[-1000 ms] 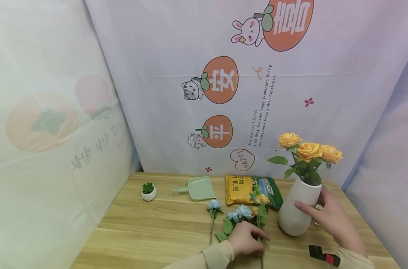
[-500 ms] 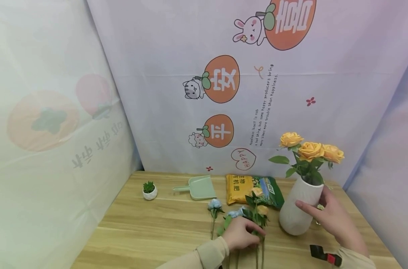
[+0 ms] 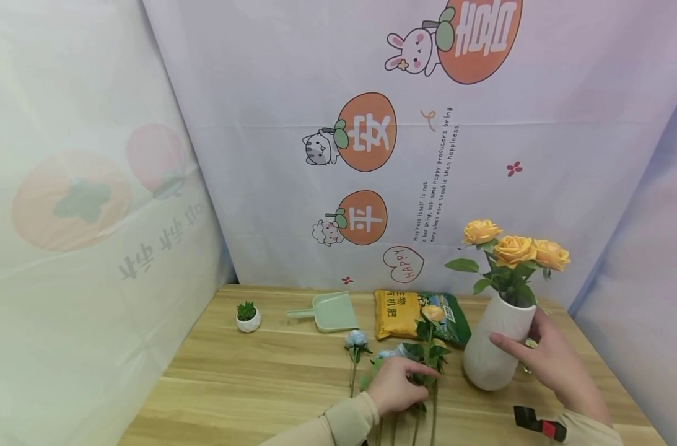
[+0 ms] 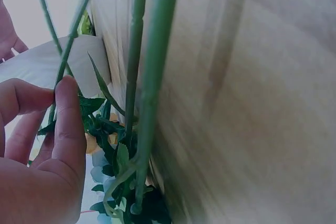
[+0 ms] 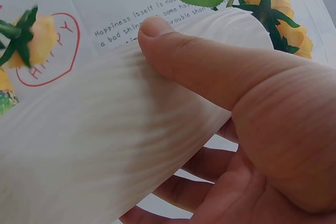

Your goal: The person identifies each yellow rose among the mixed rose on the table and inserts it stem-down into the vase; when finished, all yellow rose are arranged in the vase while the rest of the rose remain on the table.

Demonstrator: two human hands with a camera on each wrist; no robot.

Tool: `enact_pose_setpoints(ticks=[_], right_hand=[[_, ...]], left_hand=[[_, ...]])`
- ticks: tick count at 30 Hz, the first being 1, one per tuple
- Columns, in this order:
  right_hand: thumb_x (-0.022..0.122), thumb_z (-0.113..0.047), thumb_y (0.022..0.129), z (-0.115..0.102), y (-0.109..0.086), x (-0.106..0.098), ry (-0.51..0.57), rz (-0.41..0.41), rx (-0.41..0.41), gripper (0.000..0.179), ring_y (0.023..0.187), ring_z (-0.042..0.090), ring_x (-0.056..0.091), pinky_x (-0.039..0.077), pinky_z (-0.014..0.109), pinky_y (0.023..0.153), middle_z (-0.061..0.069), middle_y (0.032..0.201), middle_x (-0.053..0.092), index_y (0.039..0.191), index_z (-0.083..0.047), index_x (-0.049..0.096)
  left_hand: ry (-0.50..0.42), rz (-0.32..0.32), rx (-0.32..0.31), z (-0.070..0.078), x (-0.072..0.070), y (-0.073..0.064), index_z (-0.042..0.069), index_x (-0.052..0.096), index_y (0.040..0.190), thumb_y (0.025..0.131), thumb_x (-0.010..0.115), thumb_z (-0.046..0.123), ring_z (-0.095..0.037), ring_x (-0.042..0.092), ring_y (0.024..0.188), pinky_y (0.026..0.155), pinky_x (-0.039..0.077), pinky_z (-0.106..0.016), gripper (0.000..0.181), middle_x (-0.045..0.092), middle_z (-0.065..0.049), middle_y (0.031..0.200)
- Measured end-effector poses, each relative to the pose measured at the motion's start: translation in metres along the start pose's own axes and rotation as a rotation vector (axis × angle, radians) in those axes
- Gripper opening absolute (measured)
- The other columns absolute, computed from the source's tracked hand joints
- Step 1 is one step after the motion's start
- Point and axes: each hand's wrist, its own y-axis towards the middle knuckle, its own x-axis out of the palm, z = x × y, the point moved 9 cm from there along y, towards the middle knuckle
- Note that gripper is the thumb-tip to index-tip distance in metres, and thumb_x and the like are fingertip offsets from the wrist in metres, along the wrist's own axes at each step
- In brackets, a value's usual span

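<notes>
My right hand grips a white ribbed vase, thumb across its front and fingers behind it, as the right wrist view also shows. The vase tilts slightly to the right and bears several yellow roses. Left of it, my left hand pinches the green stem of a yellow rose between thumb and forefinger. That bloom rises in front of the bag. Blue roses and another yellow bloom lie beside and partly behind the left hand, and thick stems run close past it.
A separate blue rose lies farther left. Along the back of the wooden table are a small potted succulent, a pale green dustpan and a yellow-green bag. A black-and-red strap shows by the right sleeve.
My left hand has shifted slightly left and up, and the pinched yellow rose has risen from among the other flowers. My right hand and the vase have hardly moved.
</notes>
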Motion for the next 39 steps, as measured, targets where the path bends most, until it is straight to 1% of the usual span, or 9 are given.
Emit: enact_pose_setpoints(ticks=[5, 9, 12, 16, 23, 27, 31, 36, 39], right_hand=[[0.075, -0.047, 0.102, 0.000, 0.000, 0.001, -0.001, 0.001, -0.006, 0.097, 0.133, 0.052, 0.052, 0.059, 0.054, 0.089, 0.035, 0.152, 0.048, 0.166, 0.003, 0.022], [0.075, -0.048, 0.102, 0.001, 0.000, 0.001, -0.002, -0.001, -0.001, 0.098, 0.133, 0.052, 0.052, 0.059, 0.055, 0.089, 0.035, 0.153, 0.047, 0.167, 0.002, 0.020], [0.074, -0.048, 0.102, 0.002, 0.000, 0.001, 0.000, -0.004, 0.007, 0.099, 0.134, 0.053, 0.051, 0.059, 0.055, 0.090, 0.035, 0.154, 0.046, 0.167, 0.003, 0.020], [0.074, -0.049, 0.102, 0.003, 0.000, 0.001, -0.001, -0.006, 0.017, 0.100, 0.134, 0.054, 0.051, 0.059, 0.057, 0.090, 0.036, 0.154, 0.045, 0.167, 0.004, 0.019], [0.074, -0.050, 0.102, 0.004, 0.001, 0.001, 0.001, -0.007, 0.022, 0.102, 0.135, 0.056, 0.049, 0.058, 0.060, 0.092, 0.036, 0.155, 0.043, 0.168, 0.003, 0.017], [0.074, -0.051, 0.102, 0.004, 0.001, 0.001, -0.001, -0.014, 0.031, 0.104, 0.136, 0.057, 0.048, 0.058, 0.062, 0.092, 0.037, 0.156, 0.042, 0.169, 0.003, 0.015], [0.073, -0.051, 0.102, 0.004, 0.002, 0.000, 0.007, -0.018, 0.036, 0.105, 0.137, 0.057, 0.047, 0.058, 0.063, 0.093, 0.037, 0.158, 0.040, 0.169, 0.002, 0.013], [0.073, -0.051, 0.102, 0.004, 0.002, 0.000, 0.011, -0.020, 0.043, 0.105, 0.137, 0.057, 0.046, 0.058, 0.063, 0.093, 0.038, 0.157, 0.040, 0.169, 0.003, 0.013], [0.073, -0.051, 0.102, 0.004, 0.001, 0.001, 0.005, -0.021, 0.048, 0.105, 0.137, 0.057, 0.047, 0.058, 0.063, 0.093, 0.038, 0.156, 0.041, 0.169, 0.003, 0.014]], left_hand=[[-0.027, 0.006, 0.028, 0.003, 0.000, 0.000, 0.021, 0.083, 0.125, 0.081, 0.075, -0.005, 0.001, 0.052, 0.049, 0.049, 0.044, -0.017, 0.052, 0.077, 0.014, 0.116], [-0.059, 0.003, 0.044, 0.003, -0.001, 0.000, 0.020, 0.078, 0.136, 0.082, 0.076, -0.007, 0.003, 0.063, 0.060, 0.056, 0.052, -0.018, 0.060, 0.075, 0.008, 0.130], [-0.077, 0.005, 0.034, 0.001, -0.002, 0.000, 0.021, 0.074, 0.141, 0.083, 0.077, -0.006, 0.002, 0.068, 0.067, 0.060, 0.055, -0.019, 0.065, 0.074, 0.007, 0.132], [-0.071, 0.010, 0.035, 0.001, -0.003, 0.001, 0.023, 0.073, 0.143, 0.084, 0.077, -0.006, 0.001, 0.069, 0.068, 0.060, 0.056, -0.020, 0.066, 0.073, 0.009, 0.131], [-0.067, 0.031, 0.065, 0.005, -0.007, -0.001, 0.022, 0.074, 0.142, 0.085, 0.076, -0.005, 0.002, 0.068, 0.069, 0.062, 0.056, -0.020, 0.063, 0.071, 0.010, 0.138], [-0.110, 0.036, 0.099, 0.010, -0.011, -0.001, 0.017, 0.071, 0.145, 0.087, 0.072, -0.009, 0.003, 0.067, 0.072, 0.064, 0.055, -0.018, 0.064, 0.071, 0.002, 0.141], [-0.143, 0.055, 0.137, 0.016, -0.018, 0.000, 0.016, 0.070, 0.146, 0.089, 0.071, -0.011, 0.004, 0.068, 0.075, 0.068, 0.056, -0.016, 0.064, 0.072, -0.004, 0.141], [-0.158, 0.085, 0.141, 0.020, -0.026, 0.001, 0.020, 0.071, 0.145, 0.089, 0.073, -0.009, 0.003, 0.071, 0.079, 0.072, 0.058, -0.018, 0.063, 0.074, 0.006, 0.135], [-0.172, 0.104, 0.146, 0.022, -0.031, 0.002, 0.021, 0.071, 0.145, 0.090, 0.073, -0.010, 0.000, 0.073, 0.084, 0.071, 0.058, -0.018, 0.063, 0.074, 0.009, 0.134]])
